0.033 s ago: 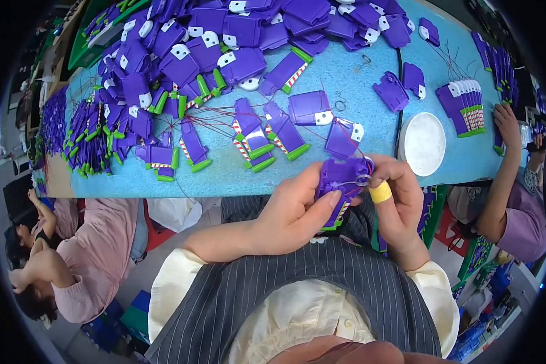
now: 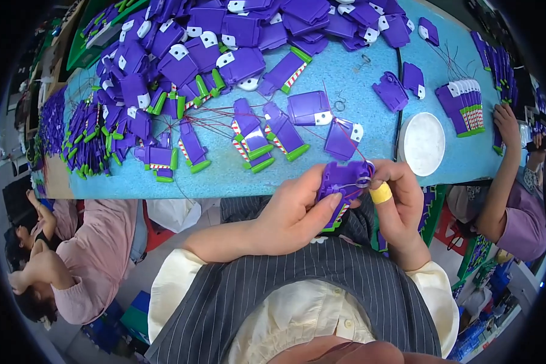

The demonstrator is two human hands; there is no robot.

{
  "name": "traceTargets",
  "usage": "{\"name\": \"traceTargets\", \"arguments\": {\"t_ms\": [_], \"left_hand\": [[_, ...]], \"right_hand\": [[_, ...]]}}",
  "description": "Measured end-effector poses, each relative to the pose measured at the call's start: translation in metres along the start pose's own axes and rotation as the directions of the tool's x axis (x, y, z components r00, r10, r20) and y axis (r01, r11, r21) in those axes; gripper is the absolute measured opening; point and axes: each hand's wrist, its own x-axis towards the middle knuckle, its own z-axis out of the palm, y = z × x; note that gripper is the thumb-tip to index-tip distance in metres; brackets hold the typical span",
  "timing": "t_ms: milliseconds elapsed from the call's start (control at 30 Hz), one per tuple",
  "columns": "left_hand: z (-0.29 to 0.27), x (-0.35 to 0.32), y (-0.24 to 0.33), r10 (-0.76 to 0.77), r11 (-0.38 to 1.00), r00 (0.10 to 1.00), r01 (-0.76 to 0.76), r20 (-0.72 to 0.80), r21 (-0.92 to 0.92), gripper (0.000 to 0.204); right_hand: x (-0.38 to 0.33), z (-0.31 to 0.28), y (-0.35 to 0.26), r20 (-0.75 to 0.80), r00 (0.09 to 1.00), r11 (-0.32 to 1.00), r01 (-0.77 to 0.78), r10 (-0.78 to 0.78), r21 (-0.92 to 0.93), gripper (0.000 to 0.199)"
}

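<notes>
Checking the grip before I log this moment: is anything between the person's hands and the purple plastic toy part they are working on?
Nothing visible. The left hand and the right hand both hold the purple plastic toy part directly, above the near edge of the blue table. A yellow band wraps one right finger, beside the part rather than clearly under the grip.

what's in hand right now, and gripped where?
Both hands hold one purple plastic toy part. Left hand grips its left side and lower edge; right hand, with a yellow-taped finger, pinches its upper right corner by a small metal ring.
</notes>
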Motion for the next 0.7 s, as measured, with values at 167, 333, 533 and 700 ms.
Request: {"name": "traceTargets", "arguments": {"t_ms": [167, 333, 533, 700], "left_hand": [[-0.008, 0.004, 0.007, -0.016, 0.921, 0.974, -0.074, 0.228, 0.382, 0.027], [-0.001, 0.010, 0.013, -0.167, 0.834, 0.906, -0.081, 0.390, 0.546, 0.020], [-0.005, 0.002, 0.015, -0.203, 0.976, 0.823, 0.213, 0.530, 0.043, 0.027], [-0.004, -0.002, 0.011, -0.118, 0.957, 0.991, 0.099, -0.056, -0.271, 0.034]], "right_hand": [[-0.003, -0.015, -0.019, -0.069, 0.994, 0.989, -0.093, 0.086, -0.114, 0.010], [0.026, -0.044, -0.048, 0.422, 0.868, 0.879, -0.036, 0.264, -0.475, 0.018], [0.017, -0.038, -0.002, 0.610, 0.731, 0.729, -0.593, 0.308, 0.343, 0.031], [-0.002, -0.007, 0.004, 0.034, 0.978, 0.956, 0.208, -0.205, -0.206, 0.045]]}}
